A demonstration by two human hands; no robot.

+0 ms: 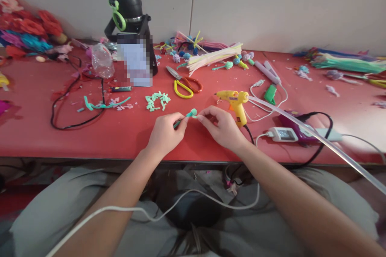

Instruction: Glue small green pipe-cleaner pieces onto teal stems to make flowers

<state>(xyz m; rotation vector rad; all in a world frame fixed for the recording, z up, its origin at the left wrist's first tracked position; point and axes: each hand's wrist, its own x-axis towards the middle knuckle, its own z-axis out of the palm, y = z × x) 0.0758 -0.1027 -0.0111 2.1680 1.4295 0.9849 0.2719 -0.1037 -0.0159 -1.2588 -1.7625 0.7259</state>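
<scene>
My left hand pinches the stem of a small green pipe-cleaner flower above the front of the red table. From the other side my right hand is closed at the flower head, its fingertips on a short pale green piece. Beyond my left hand lies a loose heap of cut green pipe-cleaner bits. Scissors with one yellow and one orange handle rest behind the heap. A yellow glue gun with a long clear glue stick lies beside my right hand.
A blurred-out screen leans before a black bottle. White pipe cleaners lie at the back. To the right are a purple flat iron, a green clip and a power strip. A black cable loops at left.
</scene>
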